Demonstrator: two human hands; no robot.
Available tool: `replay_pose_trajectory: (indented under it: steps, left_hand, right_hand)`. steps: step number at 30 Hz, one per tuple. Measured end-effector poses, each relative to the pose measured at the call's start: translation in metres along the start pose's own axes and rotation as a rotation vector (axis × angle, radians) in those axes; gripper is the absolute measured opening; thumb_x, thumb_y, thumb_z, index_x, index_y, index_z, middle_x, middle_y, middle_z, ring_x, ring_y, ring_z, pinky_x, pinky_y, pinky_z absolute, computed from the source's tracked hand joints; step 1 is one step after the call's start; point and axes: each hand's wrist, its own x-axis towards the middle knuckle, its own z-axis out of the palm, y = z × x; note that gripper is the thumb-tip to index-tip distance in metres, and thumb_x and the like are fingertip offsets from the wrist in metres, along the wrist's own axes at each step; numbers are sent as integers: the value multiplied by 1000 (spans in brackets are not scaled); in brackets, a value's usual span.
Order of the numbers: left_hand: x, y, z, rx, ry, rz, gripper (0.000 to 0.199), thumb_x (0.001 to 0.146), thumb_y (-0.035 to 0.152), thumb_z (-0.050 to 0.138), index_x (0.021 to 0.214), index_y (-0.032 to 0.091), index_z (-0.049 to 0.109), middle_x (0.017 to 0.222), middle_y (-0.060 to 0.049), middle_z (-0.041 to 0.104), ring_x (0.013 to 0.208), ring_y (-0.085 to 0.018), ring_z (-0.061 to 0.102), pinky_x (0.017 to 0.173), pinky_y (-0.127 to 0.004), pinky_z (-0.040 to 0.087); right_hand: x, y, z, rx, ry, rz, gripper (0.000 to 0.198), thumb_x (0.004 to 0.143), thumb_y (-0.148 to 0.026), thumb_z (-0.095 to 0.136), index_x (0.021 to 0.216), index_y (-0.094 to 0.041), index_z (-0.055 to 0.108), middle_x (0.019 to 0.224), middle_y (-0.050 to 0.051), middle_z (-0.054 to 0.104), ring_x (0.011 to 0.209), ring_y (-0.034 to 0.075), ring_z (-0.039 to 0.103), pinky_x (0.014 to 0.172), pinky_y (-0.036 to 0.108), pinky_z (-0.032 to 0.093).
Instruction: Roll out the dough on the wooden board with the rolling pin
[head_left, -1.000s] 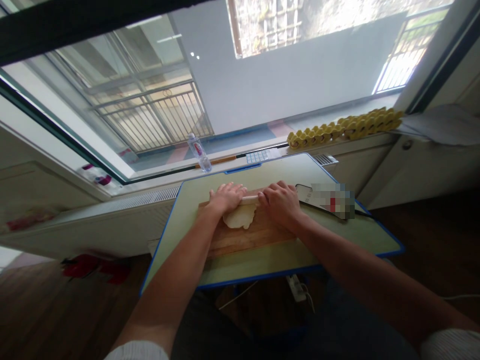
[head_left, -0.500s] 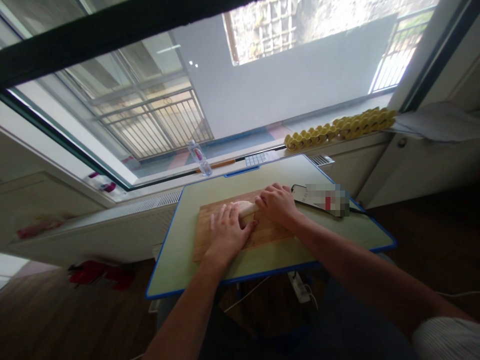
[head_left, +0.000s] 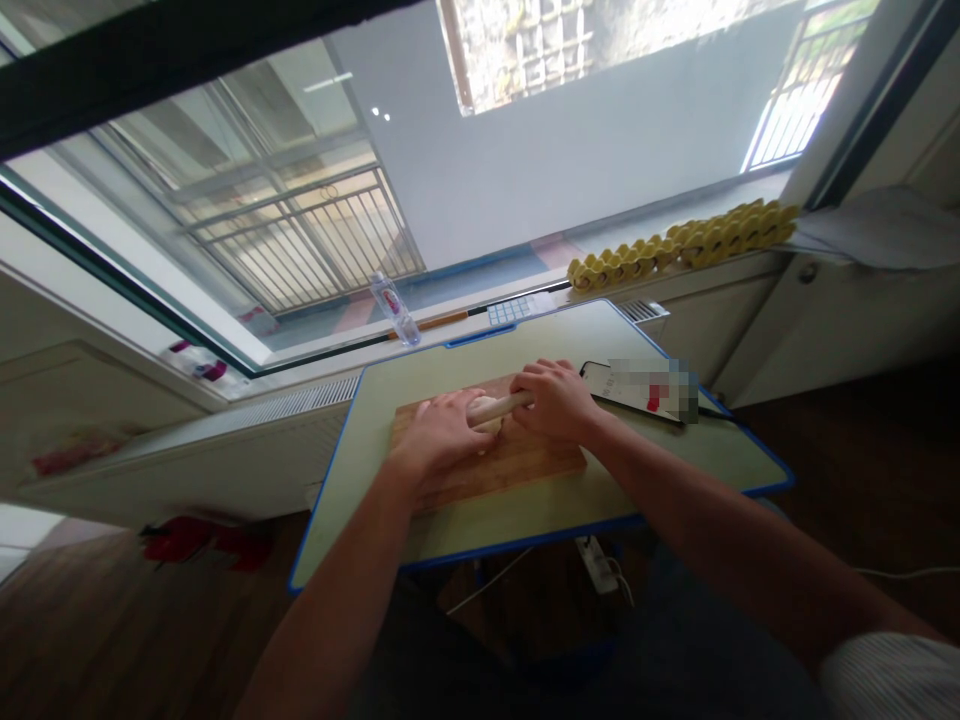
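Observation:
A pale rolling pin lies at a slant over a piece of pale dough on a wooden board. My right hand is closed around the pin's right end. At the other side, my left hand is at the dough's left edge, thumb toward me and fingers on the far side, close to the pin's left end. Much of the dough is covered by the pin and my left hand.
The board rests on a small blue-edged table. A phone lies right of my right hand. On the sill stand a plastic bottle and yellow egg trays. A power strip hangs below the table.
My left hand has shifted left and turned, its fingers less spread. More of the rolling pin shows between my hands. My right hand keeps its grip and has moved little.

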Motion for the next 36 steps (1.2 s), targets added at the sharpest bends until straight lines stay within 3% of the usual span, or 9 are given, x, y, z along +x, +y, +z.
replay_pose_trajectory:
  steps: [7, 10, 13, 15, 18, 20, 28, 33, 36]
  left_hand:
    - [13, -35, -23, 25, -243, 260, 81, 70, 28, 71, 148, 42, 56, 151, -1, 62, 142, -34, 51, 125, -56, 29]
    - [12, -48, -28, -83, -254, 320, 82, 69, 22, 68, 148, 40, 57, 152, -1, 60, 142, -33, 51, 125, -52, 33]
    - [10, -57, -25, -376, -218, 324, 81, 71, 28, 70, 150, 34, 56, 153, -1, 60, 139, -30, 56, 120, -44, 43]
    - [12, -60, -17, -547, -106, 255, 75, 77, 38, 71, 149, 28, 57, 154, -4, 60, 138, -29, 58, 118, -42, 45]
    - [25, -60, 0, -582, 142, 68, 56, 92, 51, 60, 138, 21, 67, 147, -9, 66, 137, -30, 60, 119, -44, 44]
    - [38, -60, 13, -540, 224, -30, 50, 97, 52, 52, 130, 19, 72, 144, -11, 69, 137, -30, 60, 121, -44, 41]
    - [71, -67, 46, -646, 206, -72, 50, 96, 53, 56, 121, 16, 78, 135, -14, 74, 130, -35, 64, 119, -48, 42]
    - [75, -55, 46, -848, 191, 29, 54, 94, 57, 54, 123, 17, 77, 135, -11, 75, 130, -28, 66, 117, -40, 46]
    - [72, -44, 41, -1075, 219, 46, 52, 91, 56, 58, 119, 16, 77, 133, -12, 75, 128, -29, 67, 116, -43, 47]
  right_hand:
    - [0, 0, 2, -12, -32, 11, 15, 83, -33, 69, 91, -26, 79, 100, 4, 79, 102, 25, 64, 91, 38, 36]
    - [0, -1, 4, -5, -33, 7, 16, 82, -34, 70, 93, -26, 78, 101, 3, 78, 102, 25, 64, 89, 38, 37]
    - [0, -1, 6, -8, -29, 9, 19, 85, -36, 70, 98, -25, 78, 104, 4, 78, 104, 26, 65, 88, 38, 38]
    - [-1, -1, 8, -10, -35, -3, 22, 88, -38, 69, 104, -25, 78, 108, 5, 77, 106, 26, 64, 88, 37, 38]
    - [-1, -1, 10, -14, -36, -33, 25, 91, -38, 67, 111, -27, 78, 114, 5, 77, 109, 26, 63, 90, 37, 38]
    - [-2, -1, 12, -23, -31, -43, 27, 93, -36, 65, 116, -30, 78, 116, 4, 76, 110, 26, 62, 92, 38, 37]
    - [1, 1, 12, -52, -18, 88, 30, 93, -40, 66, 118, -29, 78, 115, 6, 75, 113, 26, 60, 94, 39, 39]
    - [5, 12, 8, -61, -27, 134, 29, 87, -39, 69, 112, -29, 80, 112, 6, 74, 110, 27, 63, 94, 38, 40]
    - [5, 17, 4, -59, -12, 144, 30, 85, -37, 70, 111, -29, 81, 111, 5, 74, 108, 26, 64, 93, 38, 41]
